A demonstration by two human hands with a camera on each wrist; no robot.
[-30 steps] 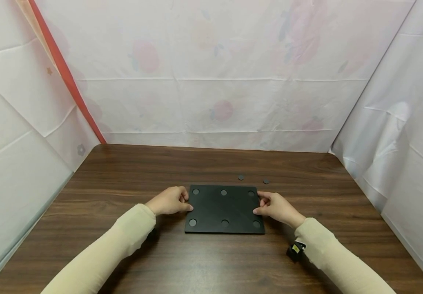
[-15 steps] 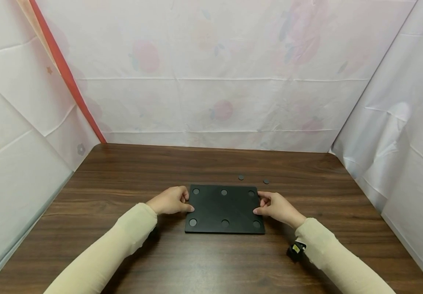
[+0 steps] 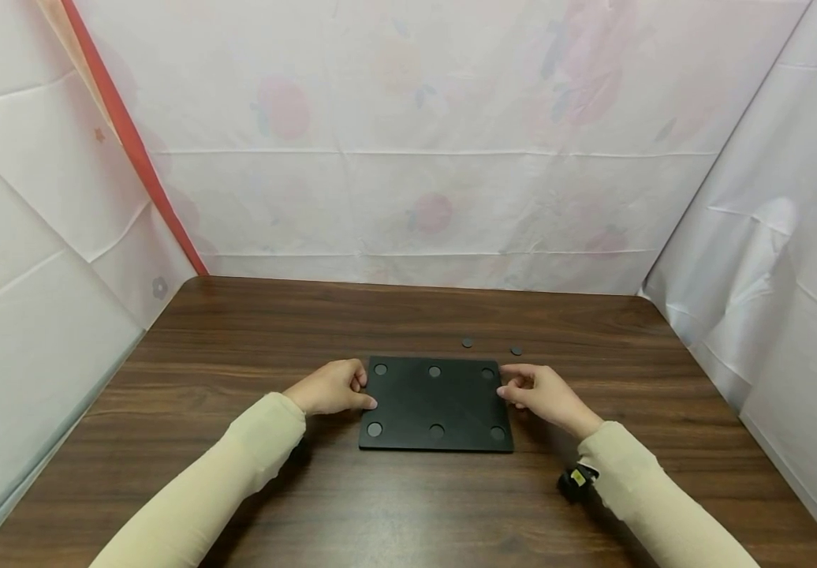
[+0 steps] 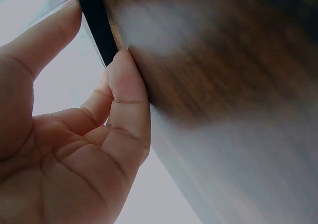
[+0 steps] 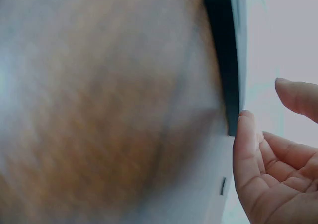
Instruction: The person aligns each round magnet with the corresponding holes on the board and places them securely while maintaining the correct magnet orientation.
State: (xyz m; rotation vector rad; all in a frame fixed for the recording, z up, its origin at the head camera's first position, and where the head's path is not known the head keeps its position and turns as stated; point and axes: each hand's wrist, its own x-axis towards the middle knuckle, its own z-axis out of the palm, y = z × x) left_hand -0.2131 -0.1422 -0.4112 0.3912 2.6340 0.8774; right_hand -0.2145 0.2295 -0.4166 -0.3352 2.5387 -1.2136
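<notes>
While your left hand [image 3: 330, 388] pinches the left edge of the black board [image 3: 444, 404], your right hand [image 3: 549, 398] has thumb and fingers parted by its far right corner, board looks already laid flat mid worktop [image 3: 252, 331], two discs [image 3: 468, 343] beyond it left loose.

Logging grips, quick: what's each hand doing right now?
Left hand: holding the black board by its left edge.
Right hand: open at the black board's right edge, not gripping it.
</notes>
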